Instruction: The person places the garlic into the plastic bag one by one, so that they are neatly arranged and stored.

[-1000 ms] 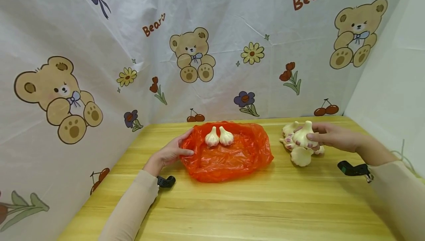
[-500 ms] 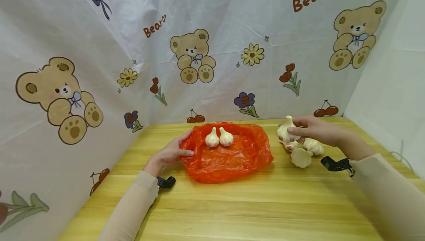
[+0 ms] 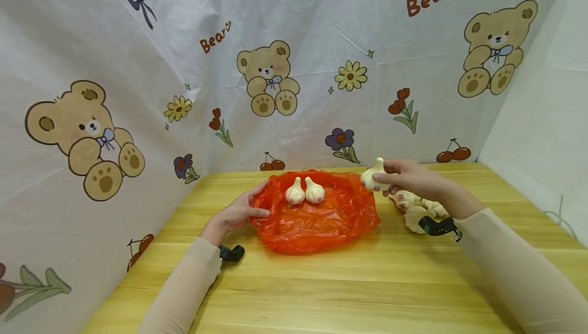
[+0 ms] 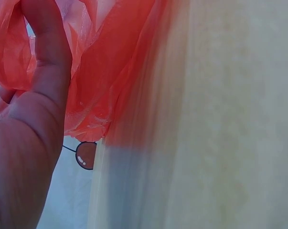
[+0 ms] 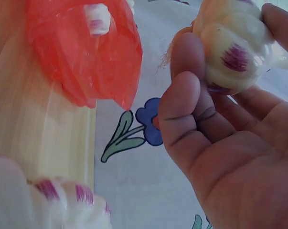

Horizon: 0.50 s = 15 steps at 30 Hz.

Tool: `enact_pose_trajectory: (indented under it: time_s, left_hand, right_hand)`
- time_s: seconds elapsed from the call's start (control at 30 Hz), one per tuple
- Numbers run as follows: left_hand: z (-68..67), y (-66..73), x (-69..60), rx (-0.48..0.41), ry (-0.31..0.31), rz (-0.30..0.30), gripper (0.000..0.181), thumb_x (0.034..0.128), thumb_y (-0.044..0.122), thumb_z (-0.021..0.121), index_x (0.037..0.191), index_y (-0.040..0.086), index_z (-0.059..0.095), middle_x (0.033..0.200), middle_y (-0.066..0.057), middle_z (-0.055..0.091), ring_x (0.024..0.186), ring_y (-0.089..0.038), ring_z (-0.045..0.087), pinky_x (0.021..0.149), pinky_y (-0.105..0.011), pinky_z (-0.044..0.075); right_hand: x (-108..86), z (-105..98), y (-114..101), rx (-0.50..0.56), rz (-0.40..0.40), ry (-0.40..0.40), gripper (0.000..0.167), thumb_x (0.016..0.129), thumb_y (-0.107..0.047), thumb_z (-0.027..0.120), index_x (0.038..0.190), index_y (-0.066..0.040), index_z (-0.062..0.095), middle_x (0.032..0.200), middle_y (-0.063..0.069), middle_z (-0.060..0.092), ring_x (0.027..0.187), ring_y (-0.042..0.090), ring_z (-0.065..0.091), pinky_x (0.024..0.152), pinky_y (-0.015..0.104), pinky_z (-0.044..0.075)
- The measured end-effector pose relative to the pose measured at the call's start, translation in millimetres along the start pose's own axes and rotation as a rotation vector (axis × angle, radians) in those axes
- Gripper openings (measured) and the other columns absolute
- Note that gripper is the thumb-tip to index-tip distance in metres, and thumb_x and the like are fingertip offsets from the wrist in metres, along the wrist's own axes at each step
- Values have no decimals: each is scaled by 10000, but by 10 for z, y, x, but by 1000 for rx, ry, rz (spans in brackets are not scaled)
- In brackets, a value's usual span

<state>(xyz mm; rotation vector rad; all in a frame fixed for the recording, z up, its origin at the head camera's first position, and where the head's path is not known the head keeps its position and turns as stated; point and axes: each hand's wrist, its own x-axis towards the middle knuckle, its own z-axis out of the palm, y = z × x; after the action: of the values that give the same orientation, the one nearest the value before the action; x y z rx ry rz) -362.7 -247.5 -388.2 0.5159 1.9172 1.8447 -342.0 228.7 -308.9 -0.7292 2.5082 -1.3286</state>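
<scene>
Between curled right fingers (image 5: 178, 105), garlic bulb (image 5: 234, 45)

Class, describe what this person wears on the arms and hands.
The left hand and right hand are ungloved. The left sleeve and right sleeve are long, plain and beige. There is a black left wrist camera and a black right wrist camera, the latter with a green patch.

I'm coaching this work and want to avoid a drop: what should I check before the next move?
Likely move: the bulb goes into the bag.
1. Held garlic bulb gripped by right hand: ok.
2. Left hand holding red bag: ok.
3. Bag's mouth spread open: ok.
4. Space beside the two bulbs inside: ok.
5. Held bulb over the opening's middle: not ok, at the right edge.
6. Bag's underside intact: cannot tell.
</scene>
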Motion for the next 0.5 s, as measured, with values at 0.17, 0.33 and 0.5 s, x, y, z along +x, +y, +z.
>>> enact_pose_trajectory:
  time_s: [0.17,0.33,0.5]
  left_hand:
    - [-10,-5,7,-9,-1,5,1016,908,-88,695,1656,360,174,1709,-77,220,1499,-408,353,1020,-435,567]
    - [-14,-5,10,-3,-3,8,1020,905,-86,701,1657,357,174,1712,-70,215,1507,-406,342,1029,-440,561]
    - [-7,5,5,2,-19,7,1009,912,-75,696,1655,364,173,1706,-81,229,1488,-417,370,1017,-442,568]
  right_hand:
    - [122,54,-100,44,16,-18,429,1039,-370,612,1253,-3,554,1112,178,649,912,300,697,797,325,625]
    - [256,115,-199,75,46,-32,495,1022,-400,632,1289,6,541,1138,182,640,937,338,708,808,337,640]
    - [412,224,-298,67,68,-26,478,1003,-431,653,1218,-19,542,1093,155,615,958,394,703,845,418,645]
